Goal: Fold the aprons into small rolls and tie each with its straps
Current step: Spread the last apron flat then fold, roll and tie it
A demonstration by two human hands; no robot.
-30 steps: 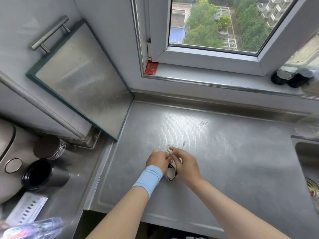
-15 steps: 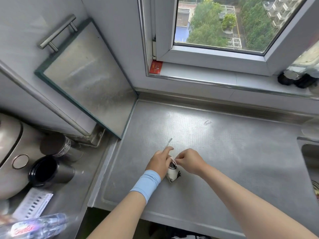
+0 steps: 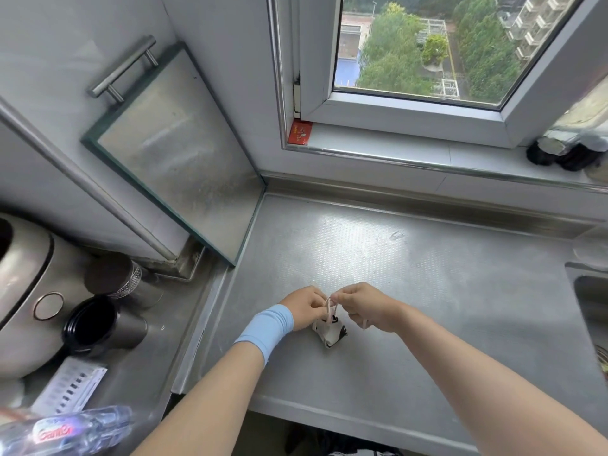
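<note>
Open steel counter [image 3: 427, 324], both hands [image 3: 304, 307] pinching straps [image 3: 329, 306], apron roll [image 3: 329, 334]

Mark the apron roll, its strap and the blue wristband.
apron roll [image 3: 330, 335]: head view, white printed fabric at its middle.
strap [image 3: 327, 309]: head view, thin pale loop above the roll.
blue wristband [image 3: 266, 330]: head view, middle of the band.

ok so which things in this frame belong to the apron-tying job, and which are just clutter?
In the job:
- small white rolled apron with black print
- its thin pale strap, pinched by the left hand and the right hand

Lying about:
- dark metal cup
- clear plastic water bottle
- red card by the window frame
- silver rice cooker
</note>
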